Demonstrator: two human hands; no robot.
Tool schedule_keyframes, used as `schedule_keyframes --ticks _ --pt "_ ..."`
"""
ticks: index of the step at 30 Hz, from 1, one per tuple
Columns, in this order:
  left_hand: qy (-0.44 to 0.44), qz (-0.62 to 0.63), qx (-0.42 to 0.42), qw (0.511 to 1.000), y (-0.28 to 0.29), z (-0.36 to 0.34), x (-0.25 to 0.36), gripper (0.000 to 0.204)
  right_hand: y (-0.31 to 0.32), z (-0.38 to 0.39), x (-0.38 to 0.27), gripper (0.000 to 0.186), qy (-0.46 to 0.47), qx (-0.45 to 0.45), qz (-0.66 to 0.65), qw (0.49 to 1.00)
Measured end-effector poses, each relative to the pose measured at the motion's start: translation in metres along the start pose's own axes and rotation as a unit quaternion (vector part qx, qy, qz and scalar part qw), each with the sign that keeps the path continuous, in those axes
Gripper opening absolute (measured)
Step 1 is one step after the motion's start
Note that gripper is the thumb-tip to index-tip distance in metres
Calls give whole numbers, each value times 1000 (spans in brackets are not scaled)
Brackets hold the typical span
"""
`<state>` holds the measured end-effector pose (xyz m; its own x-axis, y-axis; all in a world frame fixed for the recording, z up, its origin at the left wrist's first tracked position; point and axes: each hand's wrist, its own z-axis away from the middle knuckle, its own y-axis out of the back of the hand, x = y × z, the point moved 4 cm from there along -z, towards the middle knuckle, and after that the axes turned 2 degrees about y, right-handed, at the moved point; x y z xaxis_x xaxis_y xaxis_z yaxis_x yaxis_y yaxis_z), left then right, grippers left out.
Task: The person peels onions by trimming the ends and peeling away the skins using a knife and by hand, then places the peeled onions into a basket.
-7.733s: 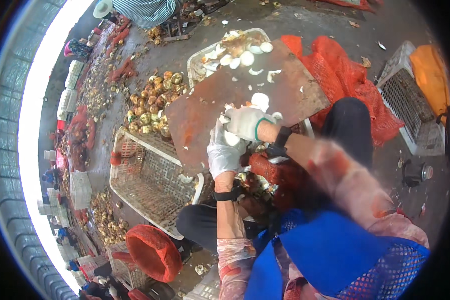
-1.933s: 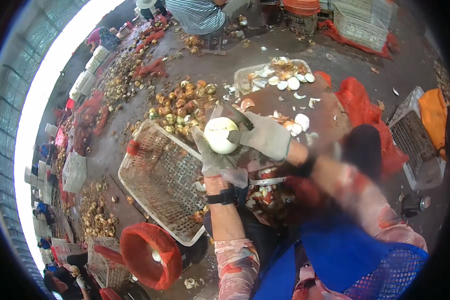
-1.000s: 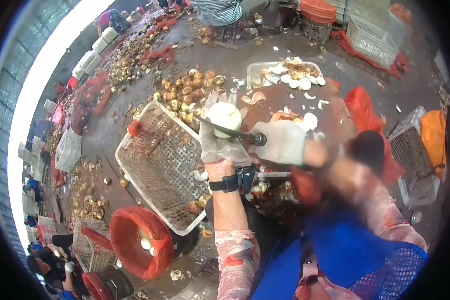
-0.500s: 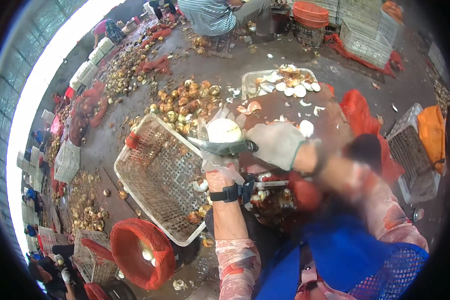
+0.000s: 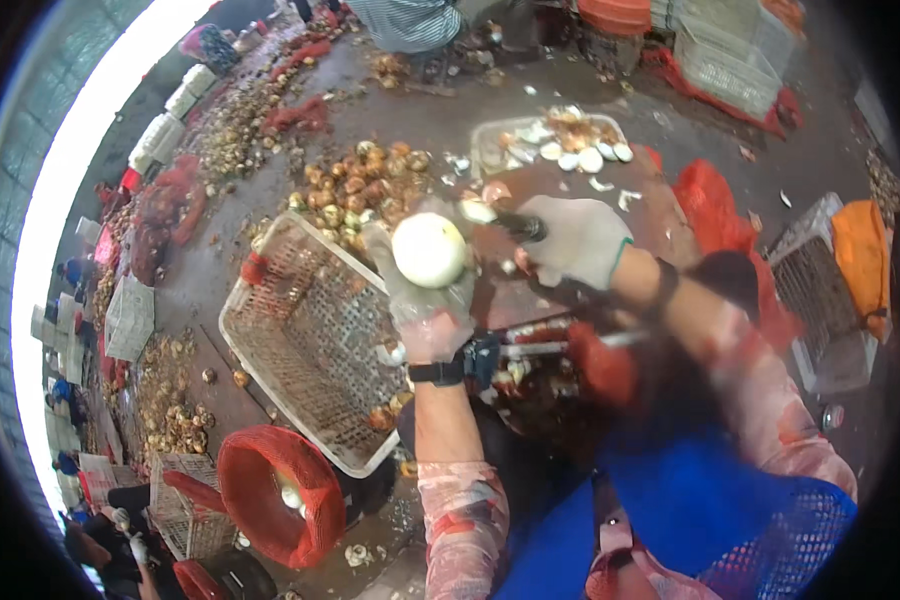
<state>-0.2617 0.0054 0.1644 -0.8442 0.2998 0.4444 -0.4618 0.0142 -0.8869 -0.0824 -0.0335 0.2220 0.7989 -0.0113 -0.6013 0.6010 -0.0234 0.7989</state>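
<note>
A round, white peeled onion [image 5: 429, 249] sits in my gloved left hand [image 5: 425, 308], whose fingers curl around it from beneath. My gloved right hand [image 5: 578, 240] is closed on the dark handle of a knife [image 5: 522, 228]. The knife points left, just right of the onion and apart from it. A pale piece [image 5: 478, 210] shows at the blade end; whether it lies on the blade I cannot tell. Below and left of my left hand stands a dirty white plastic crate [image 5: 305, 330], with a few onions and scraps inside.
Unpeeled onions [image 5: 355, 190] are heaped beyond the crate. A shallow tray [image 5: 480, 150] with white onions and peels lies ahead. A red-mesh-lined bucket [image 5: 240, 490] stands lower left. Red netting [image 5: 710, 205] and another crate [image 5: 820, 340] are on the right. A person in stripes [image 5: 405, 20] sits far ahead.
My right hand has drawn the knife off the onion, up and to the right. My left hand has shifted slightly left, and the onion now shows a smooth white face.
</note>
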Motion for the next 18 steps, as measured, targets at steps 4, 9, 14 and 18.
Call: schedule_keyframes --ticks 4,9,14,18 --pt "-57 -70 -34 995 -19 -1 -2 75 -14 2 -9 22 132 7 67 989" --pt "20 8 -99 995 10 -18 -12 69 -13 -1 -12 19 170 10 98 980" --pt "-73 -138 -7 988 -7 -1 -6 73 -15 -1 -18 18 220 60 49 972" --pt "-88 -98 10 991 -6 -4 2 82 -10 0 -21 15 167 21 71 983"
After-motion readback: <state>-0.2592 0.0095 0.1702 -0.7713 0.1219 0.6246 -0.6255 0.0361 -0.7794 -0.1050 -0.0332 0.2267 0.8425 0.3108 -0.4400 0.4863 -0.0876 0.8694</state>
